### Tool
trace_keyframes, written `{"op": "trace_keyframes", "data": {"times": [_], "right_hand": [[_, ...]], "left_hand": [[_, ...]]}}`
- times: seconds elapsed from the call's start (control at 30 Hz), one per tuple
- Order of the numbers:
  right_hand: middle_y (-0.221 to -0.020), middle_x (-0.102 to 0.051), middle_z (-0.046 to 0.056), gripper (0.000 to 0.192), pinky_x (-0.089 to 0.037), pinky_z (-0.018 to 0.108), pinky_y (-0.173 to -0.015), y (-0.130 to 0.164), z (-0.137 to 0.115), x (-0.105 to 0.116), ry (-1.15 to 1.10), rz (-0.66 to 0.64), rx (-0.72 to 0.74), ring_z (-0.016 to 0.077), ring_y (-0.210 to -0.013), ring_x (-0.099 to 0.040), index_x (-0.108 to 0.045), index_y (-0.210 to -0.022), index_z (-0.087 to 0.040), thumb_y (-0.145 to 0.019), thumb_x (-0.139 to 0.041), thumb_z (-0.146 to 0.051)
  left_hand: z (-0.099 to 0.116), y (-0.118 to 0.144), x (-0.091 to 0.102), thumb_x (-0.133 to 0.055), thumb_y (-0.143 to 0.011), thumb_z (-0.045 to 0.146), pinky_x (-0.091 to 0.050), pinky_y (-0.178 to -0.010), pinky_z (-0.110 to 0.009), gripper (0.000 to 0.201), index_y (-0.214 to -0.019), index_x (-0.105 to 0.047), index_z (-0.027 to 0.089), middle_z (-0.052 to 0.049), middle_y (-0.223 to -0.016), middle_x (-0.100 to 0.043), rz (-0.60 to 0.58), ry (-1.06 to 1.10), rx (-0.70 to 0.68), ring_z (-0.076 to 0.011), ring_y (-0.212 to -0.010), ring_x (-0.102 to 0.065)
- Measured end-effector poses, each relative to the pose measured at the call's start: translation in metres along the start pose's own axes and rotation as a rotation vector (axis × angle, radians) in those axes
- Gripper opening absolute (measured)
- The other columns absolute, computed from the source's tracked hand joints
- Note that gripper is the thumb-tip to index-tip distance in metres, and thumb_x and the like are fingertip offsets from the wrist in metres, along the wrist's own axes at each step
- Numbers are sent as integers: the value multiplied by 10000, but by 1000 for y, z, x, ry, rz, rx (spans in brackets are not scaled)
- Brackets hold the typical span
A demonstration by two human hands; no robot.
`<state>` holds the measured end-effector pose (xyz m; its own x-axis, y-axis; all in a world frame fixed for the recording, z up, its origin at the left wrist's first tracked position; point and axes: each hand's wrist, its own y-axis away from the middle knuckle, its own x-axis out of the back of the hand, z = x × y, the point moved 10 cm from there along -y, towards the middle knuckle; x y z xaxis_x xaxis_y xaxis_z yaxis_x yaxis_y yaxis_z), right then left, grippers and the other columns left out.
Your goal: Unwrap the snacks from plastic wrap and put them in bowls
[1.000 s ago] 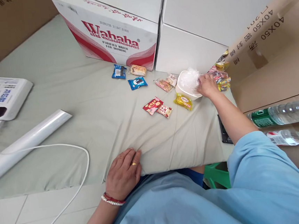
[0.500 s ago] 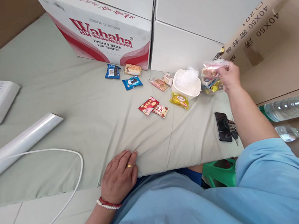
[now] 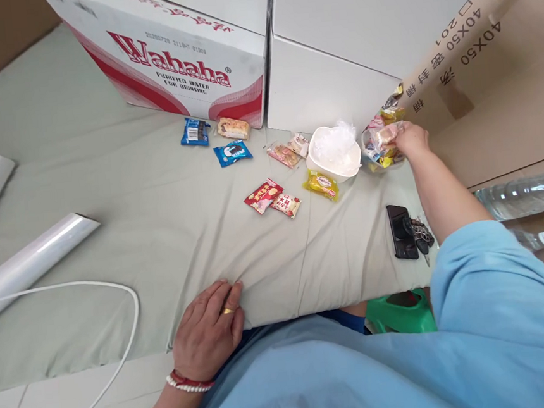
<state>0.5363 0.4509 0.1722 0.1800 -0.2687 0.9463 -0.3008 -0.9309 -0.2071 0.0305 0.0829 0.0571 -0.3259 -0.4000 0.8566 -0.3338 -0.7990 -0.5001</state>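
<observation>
A small pink snack in a clear plastic wrapper [image 3: 386, 135] sat to the right of the rounded white bowl [image 3: 315, 166], tilted, its right end pinched by the right hand [image 3: 402, 135]. It overlapped a clear plastic container [image 3: 383, 167], which stood on the desk [image 3: 350, 222] just beside the bowl's right side. Small shiny yellow and blue packets [image 3: 391, 157] filled the container in a loose jumble.

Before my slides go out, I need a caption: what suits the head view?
Right hand at a wrapped snack near a white bowl; left hand resting on cloth.
</observation>
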Motion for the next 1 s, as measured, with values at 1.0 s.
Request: {"op": "trace_keyframes", "data": {"times": [1.0], "right_hand": [[-1654,-297,216,591,-260,662,-1175,53,-45,5,192,181,135,395,-1499,-256,-415,-1553,-164,-1027,-355,-428]], "left_hand": [[1,0,-1,-640,-862,113,-536,-931,-401,452,-1308,-611,187,-109,-1109,-738,9,-10,5,-288,-1107,-699]]}}
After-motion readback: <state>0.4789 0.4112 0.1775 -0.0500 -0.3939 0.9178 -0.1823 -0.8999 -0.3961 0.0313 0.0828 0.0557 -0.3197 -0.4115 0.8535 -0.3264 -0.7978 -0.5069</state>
